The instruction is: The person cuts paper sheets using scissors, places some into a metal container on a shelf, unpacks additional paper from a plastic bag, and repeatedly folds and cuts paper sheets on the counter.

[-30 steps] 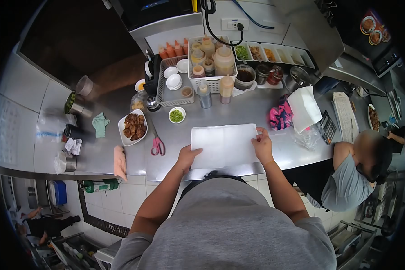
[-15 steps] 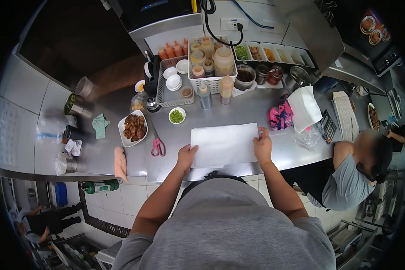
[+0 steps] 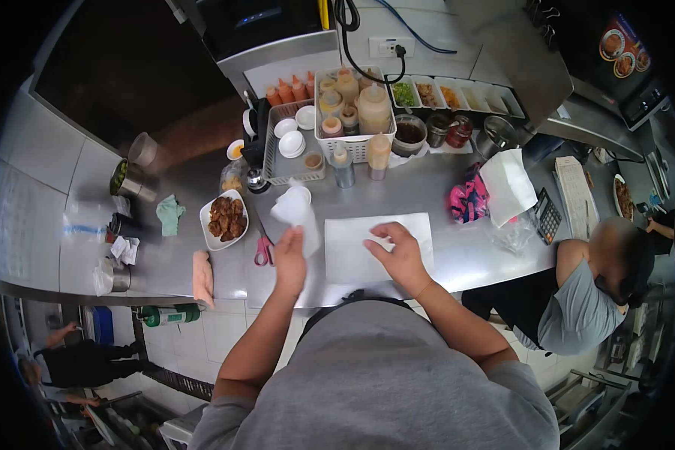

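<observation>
A sheet of white paper (image 3: pixel 341 255) lies flat on the steel counter in front of me. Over its right half is my right hand (image 3: pixel 401 259), thumb and curved fingers apart, with nothing visible between them. To the left, my left hand (image 3: pixel 291 262) is closed on a second piece of white paper (image 3: pixel 298 214), which is bent and blurred by motion. That piece covers the small bowl of chopped green onion behind it. Beside my left hand lie pink-handled scissors (image 3: pixel 263 251), partly hidden. Further left stands a white bowl (image 3: pixel 211 238) of browned meat pieces.
A white basket (image 3: pixel 356 150) of sauce bottles stands at the back, with two bottles before it. A grey tray (image 3: pixel 277 169) holds small dishes. A pink-and-black cloth (image 3: pixel 469 195), more paper (image 3: pixel 508 187) and a calculator (image 3: pixel 547 217) lie right. A co-worker (image 3: pixel 577 300) sits there.
My hands have let go of the paper's two sides. The left has moved left with a separate, bent piece; the right has shifted inward over the sheet now lying on the counter.
</observation>
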`<state>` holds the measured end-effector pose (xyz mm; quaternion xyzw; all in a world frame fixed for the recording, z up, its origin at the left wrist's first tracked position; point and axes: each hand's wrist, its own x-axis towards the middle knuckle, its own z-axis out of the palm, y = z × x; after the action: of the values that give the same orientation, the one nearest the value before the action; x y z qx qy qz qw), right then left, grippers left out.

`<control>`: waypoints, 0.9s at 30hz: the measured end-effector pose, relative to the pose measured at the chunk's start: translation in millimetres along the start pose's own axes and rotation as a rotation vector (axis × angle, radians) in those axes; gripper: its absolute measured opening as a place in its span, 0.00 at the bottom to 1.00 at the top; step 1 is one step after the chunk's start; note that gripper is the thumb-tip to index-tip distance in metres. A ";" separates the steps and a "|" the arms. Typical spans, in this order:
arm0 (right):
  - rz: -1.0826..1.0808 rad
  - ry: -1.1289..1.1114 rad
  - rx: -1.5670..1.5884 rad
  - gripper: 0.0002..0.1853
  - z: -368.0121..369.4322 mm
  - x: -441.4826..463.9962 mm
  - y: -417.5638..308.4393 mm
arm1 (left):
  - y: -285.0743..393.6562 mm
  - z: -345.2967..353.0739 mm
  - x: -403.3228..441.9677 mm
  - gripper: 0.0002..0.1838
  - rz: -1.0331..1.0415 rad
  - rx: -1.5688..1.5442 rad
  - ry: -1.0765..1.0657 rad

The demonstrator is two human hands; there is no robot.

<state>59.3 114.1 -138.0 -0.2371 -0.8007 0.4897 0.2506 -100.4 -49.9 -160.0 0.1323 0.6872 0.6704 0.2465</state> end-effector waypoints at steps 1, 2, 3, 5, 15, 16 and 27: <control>0.040 -0.060 0.097 0.15 3.9 3.8 -19.9 | 11.4 15.7 -10.9 0.20 0.022 -0.099 -0.053; 0.075 -0.116 0.193 0.15 6.6 9.4 -37.4 | 19.1 22.8 -18.7 0.27 -0.173 -0.051 -0.123; 0.108 -0.169 0.287 0.15 8.5 13.3 -46.0 | 30.4 33.2 -26.8 0.33 -0.252 -0.110 -0.195; 0.177 -0.154 0.293 0.13 10.4 17.8 -47.2 | 58.0 58.8 -44.9 0.45 -0.299 -0.325 -0.330; 0.473 -0.172 0.528 0.09 8.1 15.7 -25.9 | 62.2 66.4 -51.6 0.55 -0.275 -0.358 -0.515; 0.490 -0.182 0.551 0.09 7.5 16.0 -24.7 | 62.6 66.7 -51.5 0.54 -0.281 -0.367 -0.520; 0.471 -0.198 0.451 0.07 5.6 13.9 -20.6 | 47.4 69.0 -45.1 0.32 -0.293 -0.354 -0.458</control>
<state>42.4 110.6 -119.3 -0.3054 -0.6160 0.7195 0.0976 -33.8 -10.7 -104.5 0.1344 0.4986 0.6896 0.5078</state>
